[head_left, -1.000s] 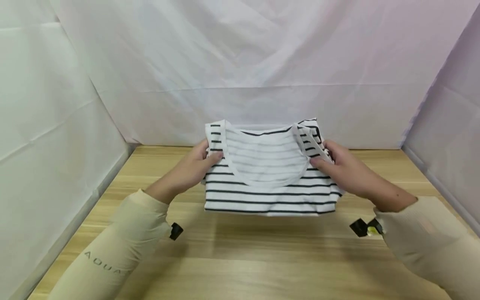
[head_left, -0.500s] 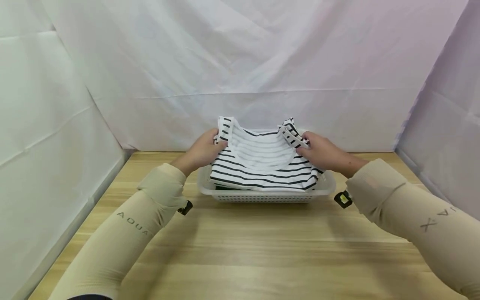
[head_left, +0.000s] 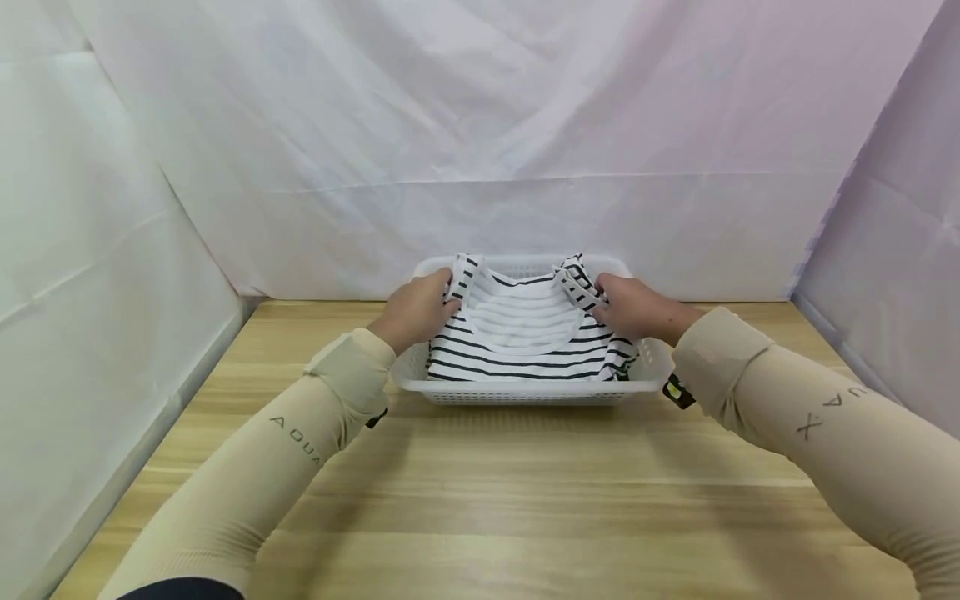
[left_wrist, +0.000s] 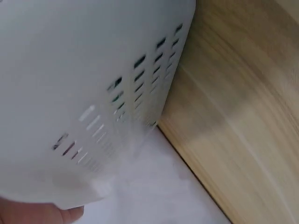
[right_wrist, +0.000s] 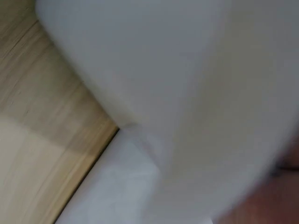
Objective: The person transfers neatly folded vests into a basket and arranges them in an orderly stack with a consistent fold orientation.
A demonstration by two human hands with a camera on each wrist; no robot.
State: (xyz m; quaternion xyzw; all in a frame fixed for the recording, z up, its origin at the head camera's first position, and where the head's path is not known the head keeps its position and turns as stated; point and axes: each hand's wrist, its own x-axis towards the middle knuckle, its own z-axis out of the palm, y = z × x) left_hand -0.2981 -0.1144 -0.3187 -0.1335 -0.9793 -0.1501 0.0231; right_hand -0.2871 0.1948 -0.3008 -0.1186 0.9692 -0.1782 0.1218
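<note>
A folded white shirt (head_left: 517, 362) with black stripes lies in a white plastic basket (head_left: 525, 388), its wide neckline facing up. My left hand (head_left: 420, 310) pinches the shirt's left shoulder, thumb on top. At the opposite shoulder my right hand (head_left: 636, 308) grips the cloth. Both hands are over the basket's sides. In the left wrist view the slotted basket wall (left_wrist: 70, 70) covers most of the frame, with a bit of my left hand (left_wrist: 32, 213) below it. The blurred basket wall (right_wrist: 135, 51) fills much of the right wrist view, my right hand (right_wrist: 266, 200) at the corner.
The basket stands on a wooden table (head_left: 510, 500), near its back edge. A white cloth backdrop (head_left: 495, 125) hangs right behind, and white cloth walls (head_left: 97, 275) flank the left and right sides.
Both hands have lowered the shirt from above the table into the basket and come closer together. The basket, hidden behind the shirt a second ago, now shows.
</note>
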